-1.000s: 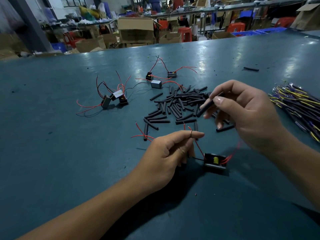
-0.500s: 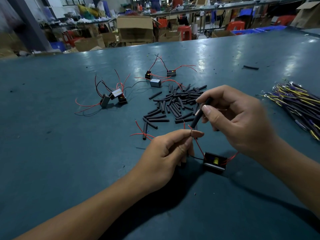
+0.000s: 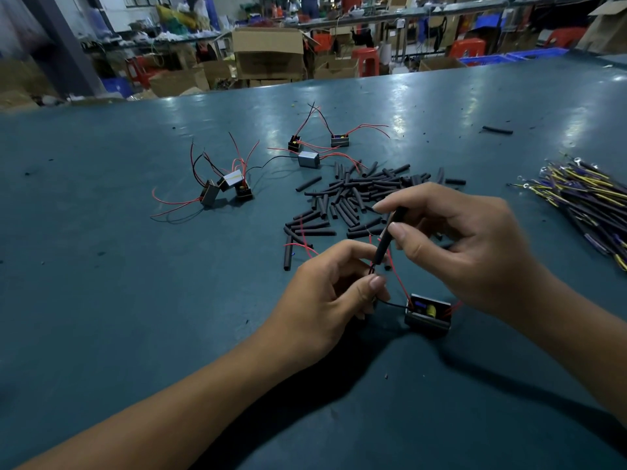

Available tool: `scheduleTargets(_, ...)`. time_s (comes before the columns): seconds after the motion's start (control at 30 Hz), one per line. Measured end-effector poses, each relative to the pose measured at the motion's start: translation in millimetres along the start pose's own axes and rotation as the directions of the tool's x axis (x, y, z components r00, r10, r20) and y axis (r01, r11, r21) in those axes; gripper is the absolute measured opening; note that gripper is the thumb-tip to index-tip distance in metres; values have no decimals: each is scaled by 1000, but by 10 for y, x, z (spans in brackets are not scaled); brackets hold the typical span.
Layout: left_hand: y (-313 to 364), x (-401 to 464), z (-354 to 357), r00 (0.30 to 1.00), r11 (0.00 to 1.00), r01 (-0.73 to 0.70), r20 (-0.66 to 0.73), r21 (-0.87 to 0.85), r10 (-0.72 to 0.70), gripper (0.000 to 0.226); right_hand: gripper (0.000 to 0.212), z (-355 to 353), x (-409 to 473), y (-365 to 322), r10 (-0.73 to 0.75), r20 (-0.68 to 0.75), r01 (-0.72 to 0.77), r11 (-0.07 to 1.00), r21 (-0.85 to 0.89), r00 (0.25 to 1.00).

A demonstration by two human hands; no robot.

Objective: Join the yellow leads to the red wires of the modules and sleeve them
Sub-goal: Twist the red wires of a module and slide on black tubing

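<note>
Head view: our right hand (image 3: 475, 252) pinches a black sleeve (image 3: 385, 242), its lower end at the red wire (image 3: 397, 283) pinched by our left hand (image 3: 332, 300), just left of the near module (image 3: 428, 313). We judge the task barely begun: yellow leads (image 3: 590, 195) lie bundled well right of that module, unjoined, and six more modules (image 3: 307, 159) wait beyond the sleeve pile (image 3: 356, 195).

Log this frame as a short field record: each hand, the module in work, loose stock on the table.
left hand: pinches a red wire of the near module
right hand: pinches a black sleeve, its lower end at the left fingertips
near module: on the table, between the hands
sleeve pile: behind the hands
yellow leads: bundle at right
other modules: two clusters, far side
</note>
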State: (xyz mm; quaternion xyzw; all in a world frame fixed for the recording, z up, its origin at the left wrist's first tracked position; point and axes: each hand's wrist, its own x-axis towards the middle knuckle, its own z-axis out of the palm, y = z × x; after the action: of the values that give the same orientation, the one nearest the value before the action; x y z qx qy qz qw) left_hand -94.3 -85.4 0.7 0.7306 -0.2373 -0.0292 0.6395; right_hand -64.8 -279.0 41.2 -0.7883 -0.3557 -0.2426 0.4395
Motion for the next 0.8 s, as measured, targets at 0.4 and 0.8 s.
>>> scheduleTargets(0.4,-26,17,-43,1000,998,10,2,-60,-10,25,8,79,-21,-54,132,140,-140,989,46,981)
scheduleTargets(0.8,-23,19,-38,1000,998,20,17,-52,-19,30,16,113,-22,-123,62,246,-61,998,-13,967)
